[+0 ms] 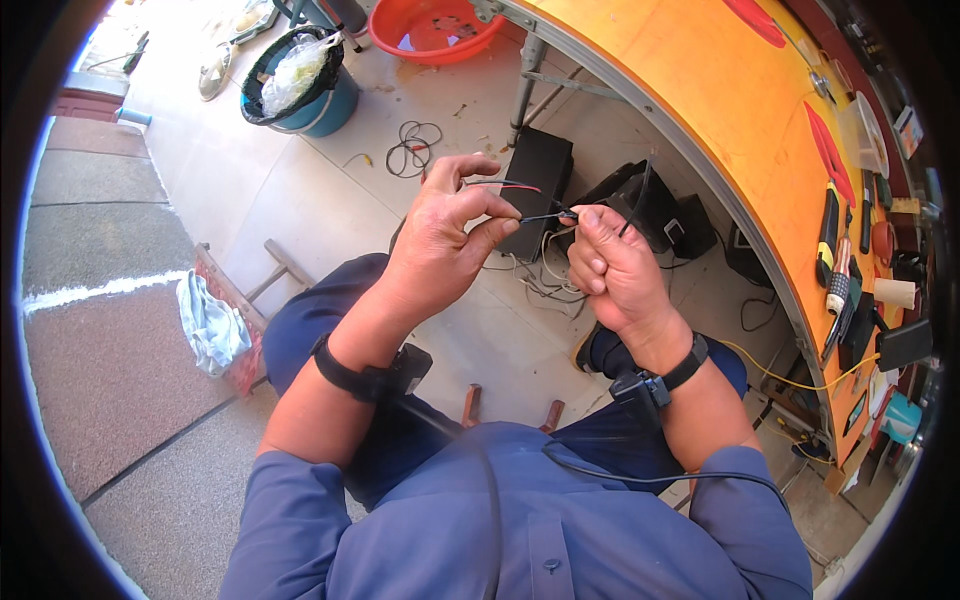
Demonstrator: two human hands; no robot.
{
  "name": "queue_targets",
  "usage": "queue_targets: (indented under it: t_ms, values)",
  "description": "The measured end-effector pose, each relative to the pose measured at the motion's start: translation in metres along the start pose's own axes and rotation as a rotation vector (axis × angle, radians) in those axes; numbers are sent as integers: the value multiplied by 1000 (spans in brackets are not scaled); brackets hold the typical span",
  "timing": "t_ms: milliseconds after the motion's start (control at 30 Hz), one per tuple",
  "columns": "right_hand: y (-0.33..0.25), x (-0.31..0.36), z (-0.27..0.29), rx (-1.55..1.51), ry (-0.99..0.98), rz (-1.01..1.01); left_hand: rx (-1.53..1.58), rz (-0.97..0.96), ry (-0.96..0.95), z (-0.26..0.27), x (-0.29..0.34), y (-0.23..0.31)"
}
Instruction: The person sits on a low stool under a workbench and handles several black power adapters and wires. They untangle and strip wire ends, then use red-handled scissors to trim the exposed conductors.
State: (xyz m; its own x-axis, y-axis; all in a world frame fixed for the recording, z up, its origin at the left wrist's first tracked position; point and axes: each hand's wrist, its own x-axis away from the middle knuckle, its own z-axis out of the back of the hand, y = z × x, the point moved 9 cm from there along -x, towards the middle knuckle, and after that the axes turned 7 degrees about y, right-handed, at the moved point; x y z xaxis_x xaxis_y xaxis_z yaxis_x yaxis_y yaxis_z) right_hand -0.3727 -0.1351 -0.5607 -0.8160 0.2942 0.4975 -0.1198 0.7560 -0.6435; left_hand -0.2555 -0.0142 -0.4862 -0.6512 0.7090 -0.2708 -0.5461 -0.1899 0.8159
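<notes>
My left hand (445,240) is closed, pinching a thin black wire (541,217) between thumb and index finger. My right hand (622,262) is closed too, its thumb and fingers gripping the other end of that stretch. Between the hands the wire runs nearly straight. A second strand with a red part (520,186) arcs just above it from the left fingers. Another black length sticks up past my right hand. Both hands are in the air above my knees, and the exact wire ends are too small to make out.
To the right curves an orange-topped table (690,75) with red-handled pliers (828,150) and a yellow-black utility knife (827,235). Beneath it sits a black box (541,165). A blue bucket (335,112), red basin (415,50) and coiled cable (410,155) are on the floor.
</notes>
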Motion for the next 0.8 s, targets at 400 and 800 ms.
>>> queue_targets:
  t_ms: [400,800]
  values:
    - [-9,-1,-1,253,-16,221,459,789,-144,-38,28,-48]
    - [-1,4,-14,253,-82,196,767,686,-82,-53,25,-36]
